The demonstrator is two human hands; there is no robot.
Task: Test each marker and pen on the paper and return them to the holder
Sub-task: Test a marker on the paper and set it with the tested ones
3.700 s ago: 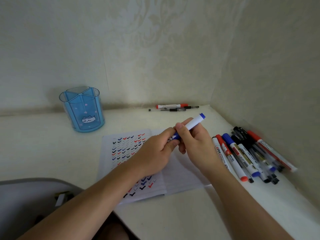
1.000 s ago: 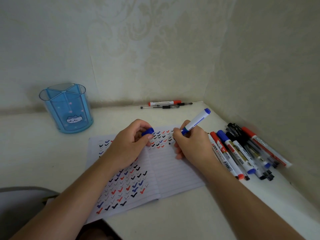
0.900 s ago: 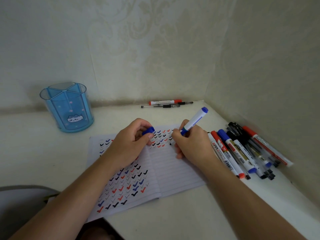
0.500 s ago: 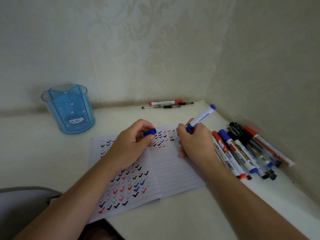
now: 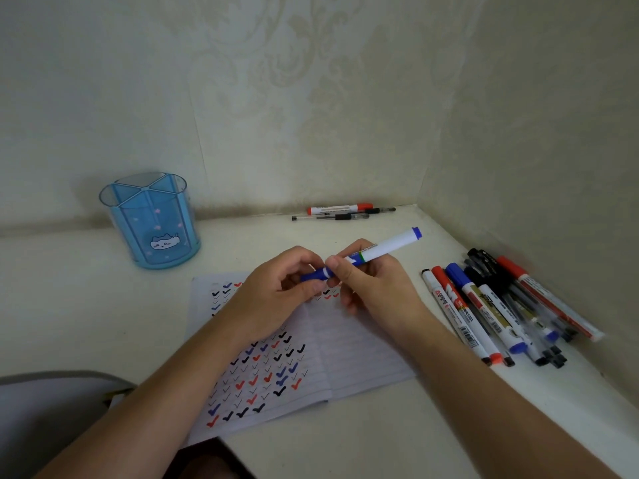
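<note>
My right hand [image 5: 371, 286] grips a white marker with blue ends [image 5: 387, 245], held above the lined paper [image 5: 349, 350] and tilted up to the right. My left hand [image 5: 276, 299] pinches the marker's blue cap [image 5: 314, 275], which sits on the marker's lower end. The paper lies open on the desk, covered with black, red and blue tick marks. A blue see-through holder [image 5: 152, 219] with a cat picture stands at the back left, with no pens showing inside.
A pile of markers and pens [image 5: 501, 305] lies on the desk along the right wall. A red-capped marker and two pens [image 5: 342, 211] lie by the back wall. A grey chair edge [image 5: 52, 382] shows at the lower left.
My right hand lifted the marker tip off the paper. My left hand brought the blue cap onto the marker's end. The hands now meet above the paper.
</note>
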